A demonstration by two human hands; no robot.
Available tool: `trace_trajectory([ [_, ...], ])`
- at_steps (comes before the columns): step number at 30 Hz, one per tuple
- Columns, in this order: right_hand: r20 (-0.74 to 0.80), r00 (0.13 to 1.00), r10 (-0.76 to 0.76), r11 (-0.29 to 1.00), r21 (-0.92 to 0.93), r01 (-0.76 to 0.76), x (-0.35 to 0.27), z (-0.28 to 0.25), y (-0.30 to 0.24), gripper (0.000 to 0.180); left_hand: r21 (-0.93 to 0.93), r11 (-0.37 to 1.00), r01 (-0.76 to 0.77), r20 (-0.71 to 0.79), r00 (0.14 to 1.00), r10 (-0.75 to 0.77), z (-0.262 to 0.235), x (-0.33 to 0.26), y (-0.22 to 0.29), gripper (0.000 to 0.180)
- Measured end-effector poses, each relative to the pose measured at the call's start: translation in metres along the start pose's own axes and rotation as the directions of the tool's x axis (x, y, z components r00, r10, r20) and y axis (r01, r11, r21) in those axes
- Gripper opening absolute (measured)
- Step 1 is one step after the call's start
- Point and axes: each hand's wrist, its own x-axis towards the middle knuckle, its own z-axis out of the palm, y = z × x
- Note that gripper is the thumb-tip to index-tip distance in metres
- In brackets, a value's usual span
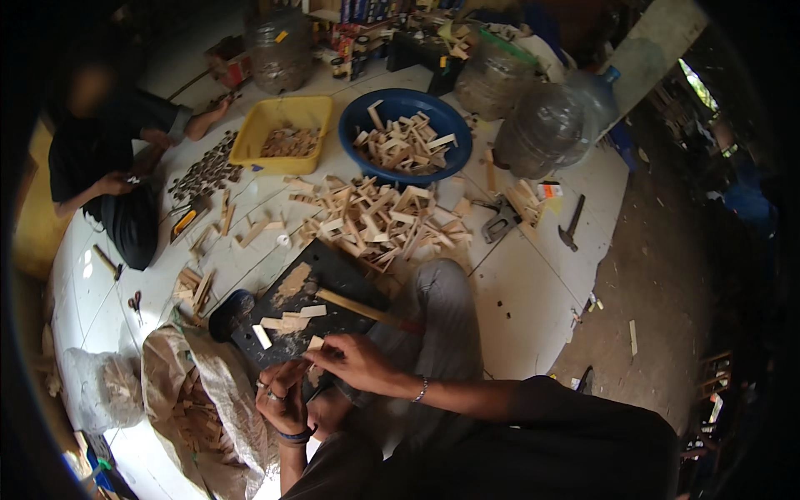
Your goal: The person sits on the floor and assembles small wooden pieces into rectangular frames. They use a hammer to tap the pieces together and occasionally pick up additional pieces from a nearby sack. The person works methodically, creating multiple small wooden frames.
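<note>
My right hand (pixel 357 364) pinches a small pale wood block (pixel 315 342) between thumb and fingers. Close beside it, my left hand (pixel 283 398) is closed with curled fingers; what they hold, if anything, is hidden. Both hands are above the near edge of a black board (pixel 337 265) strewn with sawdust. Several short wood pieces (pixel 292 322) rest on that board. A hammer (pixel 358 308) with a wooden handle lies across it, its handle reaching toward my bent knee (pixel 446 292).
Beyond the board spreads a heap of wood pieces (pixel 375 221). Behind it stand a blue basin (pixel 343 125) and a yellow tub (pixel 242 154). An open sack (pixel 162 350) is at my left. A staple gun (pixel 500 221) and another hammer (pixel 572 225) lie right. A person (pixel 100 158) sits far left.
</note>
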Motion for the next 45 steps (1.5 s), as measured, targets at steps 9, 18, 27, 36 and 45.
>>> trace_trajectory([
  [9,-0.137,0.985,-0.101,0.995,-0.008,0.101,0.001,0.005,-0.001,0.039,-0.045,0.999,0.017,-0.022,1.000,-0.018,0.008,-0.009,-0.007,0.031],
  [18,-0.118,0.990,-0.081,0.993,0.075,0.090,0.002,0.007,0.002,0.037,-0.166,0.986,0.028,-0.011,0.999,-0.030,0.007,-0.015,-0.017,0.029],
  [27,-0.102,0.994,-0.048,0.998,0.045,0.052,0.003,0.009,0.007,0.040,0.006,1.000,-0.029,0.059,0.998,0.029,-0.004,-0.003,0.001,0.029],
  [36,-0.034,0.999,0.019,0.998,0.060,-0.017,0.001,0.002,0.000,0.040,0.045,0.999,0.013,0.095,0.995,-0.017,-0.011,0.001,0.008,0.023],
  [45,0.003,0.999,0.045,0.983,0.178,-0.045,0.000,0.005,0.004,0.037,-0.007,0.995,0.102,0.096,0.990,-0.101,-0.010,-0.003,0.003,0.021],
])
